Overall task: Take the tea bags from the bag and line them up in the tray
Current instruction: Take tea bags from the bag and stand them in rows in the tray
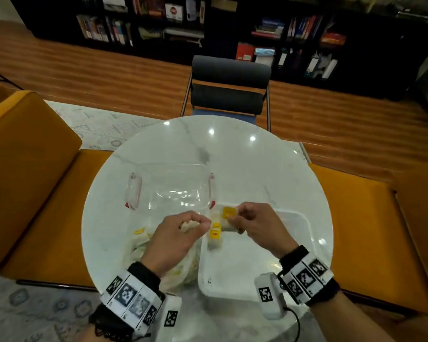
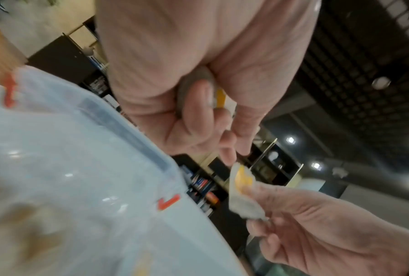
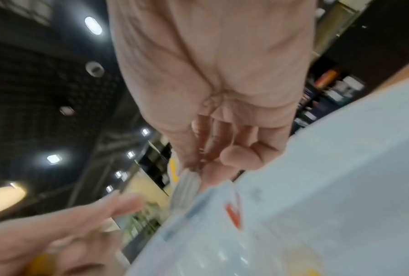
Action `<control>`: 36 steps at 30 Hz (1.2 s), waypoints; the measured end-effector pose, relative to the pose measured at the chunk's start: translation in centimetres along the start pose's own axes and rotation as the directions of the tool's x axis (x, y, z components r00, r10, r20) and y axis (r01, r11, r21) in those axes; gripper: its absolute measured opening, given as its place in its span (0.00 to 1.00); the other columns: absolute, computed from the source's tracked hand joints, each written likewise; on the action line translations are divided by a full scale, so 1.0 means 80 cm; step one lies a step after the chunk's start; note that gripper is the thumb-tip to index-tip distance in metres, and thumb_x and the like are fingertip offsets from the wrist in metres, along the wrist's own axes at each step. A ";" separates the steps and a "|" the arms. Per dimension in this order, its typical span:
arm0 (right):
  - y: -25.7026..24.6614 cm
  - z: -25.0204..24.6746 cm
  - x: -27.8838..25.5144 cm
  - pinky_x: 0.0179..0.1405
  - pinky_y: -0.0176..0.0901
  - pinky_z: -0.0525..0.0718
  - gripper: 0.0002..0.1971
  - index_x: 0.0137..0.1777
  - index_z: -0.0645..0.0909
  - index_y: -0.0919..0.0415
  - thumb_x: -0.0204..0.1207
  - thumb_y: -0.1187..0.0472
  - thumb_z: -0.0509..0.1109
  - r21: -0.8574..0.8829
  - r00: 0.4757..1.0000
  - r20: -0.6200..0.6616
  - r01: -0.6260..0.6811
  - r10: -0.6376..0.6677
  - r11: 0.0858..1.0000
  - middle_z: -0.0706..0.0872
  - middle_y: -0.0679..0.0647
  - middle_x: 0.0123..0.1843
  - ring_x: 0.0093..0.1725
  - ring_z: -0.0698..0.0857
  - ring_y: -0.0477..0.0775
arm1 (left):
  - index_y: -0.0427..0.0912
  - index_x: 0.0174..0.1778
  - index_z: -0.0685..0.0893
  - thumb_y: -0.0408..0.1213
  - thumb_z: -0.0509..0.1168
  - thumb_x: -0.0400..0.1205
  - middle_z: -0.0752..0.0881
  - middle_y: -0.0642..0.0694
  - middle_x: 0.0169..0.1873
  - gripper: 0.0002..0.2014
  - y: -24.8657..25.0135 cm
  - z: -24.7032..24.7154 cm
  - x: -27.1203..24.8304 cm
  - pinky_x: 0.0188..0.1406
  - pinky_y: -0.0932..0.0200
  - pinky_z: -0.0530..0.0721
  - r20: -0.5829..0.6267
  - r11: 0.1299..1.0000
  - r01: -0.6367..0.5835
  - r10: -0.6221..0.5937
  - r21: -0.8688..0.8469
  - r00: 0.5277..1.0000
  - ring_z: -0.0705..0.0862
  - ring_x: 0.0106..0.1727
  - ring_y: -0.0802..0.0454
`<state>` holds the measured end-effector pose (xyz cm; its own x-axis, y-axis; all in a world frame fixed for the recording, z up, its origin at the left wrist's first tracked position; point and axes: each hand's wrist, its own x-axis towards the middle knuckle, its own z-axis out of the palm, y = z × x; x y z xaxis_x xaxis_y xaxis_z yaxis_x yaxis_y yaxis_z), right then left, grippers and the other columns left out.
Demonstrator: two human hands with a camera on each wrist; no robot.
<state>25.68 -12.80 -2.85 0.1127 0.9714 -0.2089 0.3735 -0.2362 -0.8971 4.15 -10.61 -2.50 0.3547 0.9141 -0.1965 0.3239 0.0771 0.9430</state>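
Note:
My left hand (image 1: 193, 224) grips a pale tea bag (image 2: 198, 93) in its curled fingers, above a clear plastic bag (image 1: 173, 265) of tea bags at the table's near left. My right hand (image 1: 236, 215) pinches another tea bag with a yellow tag (image 1: 226, 214) over the far left corner of the shallow clear tray (image 1: 252, 290). Two or three yellow-tagged tea bags (image 1: 215, 239) stand inside that corner. In the right wrist view the pinched tea bag (image 3: 186, 181) hangs below the fingertips. The two hands are close together, almost touching.
A clear box with red-clipped handles (image 1: 176, 191) stands just beyond the hands on the round marble table (image 1: 232, 154). One loose tea bag (image 1: 140, 232) lies left of the plastic bag. A dark chair (image 1: 229, 87) faces the far side; orange sofas flank the table.

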 end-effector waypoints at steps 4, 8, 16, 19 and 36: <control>0.077 0.040 0.026 0.34 0.35 0.77 0.15 0.28 0.78 0.52 0.71 0.61 0.79 -0.373 0.968 0.053 -0.210 0.246 0.904 0.83 0.48 0.28 0.30 0.81 0.46 | 0.58 0.51 0.93 0.47 0.74 0.80 0.89 0.65 0.48 0.06 -0.076 0.004 -0.016 0.47 0.81 0.73 0.275 0.915 0.086 -0.207 0.394 0.939 0.82 0.47 0.80; 0.099 0.070 0.039 0.39 0.41 0.83 0.15 0.27 0.76 0.54 0.70 0.65 0.76 -0.445 0.920 0.079 -0.311 0.383 0.840 0.84 0.55 0.34 0.34 0.82 0.52 | 0.59 0.61 0.91 0.56 0.73 0.73 0.89 0.58 0.60 0.20 -0.104 0.016 -0.024 0.61 0.74 0.78 0.388 0.877 0.073 -0.284 0.475 0.877 0.84 0.58 0.70; 0.114 0.104 0.045 0.25 0.40 0.81 0.13 0.41 0.73 0.57 0.67 0.61 0.77 -0.292 0.884 0.010 -0.444 0.467 0.847 0.87 0.62 0.46 0.34 0.85 0.56 | 0.64 0.63 0.89 0.55 0.72 0.77 0.88 0.61 0.62 0.18 -0.116 0.018 -0.023 0.69 0.65 0.77 0.385 0.859 0.064 -0.292 0.508 0.875 0.82 0.65 0.63; 0.116 0.096 0.047 0.32 0.42 0.81 0.13 0.42 0.69 0.52 0.72 0.57 0.74 -0.326 0.893 -0.047 -0.437 0.447 0.838 0.83 0.56 0.49 0.42 0.86 0.58 | 0.61 0.64 0.89 0.53 0.72 0.77 0.89 0.61 0.62 0.18 -0.112 0.018 -0.023 0.69 0.70 0.74 0.373 0.863 0.043 -0.262 0.503 0.890 0.82 0.66 0.64; 0.061 0.047 0.022 0.45 0.44 0.87 0.06 0.43 0.78 0.53 0.81 0.63 0.65 -0.308 0.973 0.069 -0.191 0.222 0.932 0.87 0.51 0.45 0.44 0.88 0.55 | 0.39 0.53 0.91 0.54 0.65 0.85 0.81 0.44 0.31 0.20 -0.039 0.006 -0.004 0.19 0.63 0.68 0.306 0.534 0.522 -0.442 -0.666 0.843 0.74 0.26 0.52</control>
<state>24.24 -12.17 -9.02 0.1290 0.8940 -0.4291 0.6100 -0.4127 -0.6764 3.42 -11.32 -5.49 0.4245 0.6148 -0.6647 -0.2260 0.7829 0.5797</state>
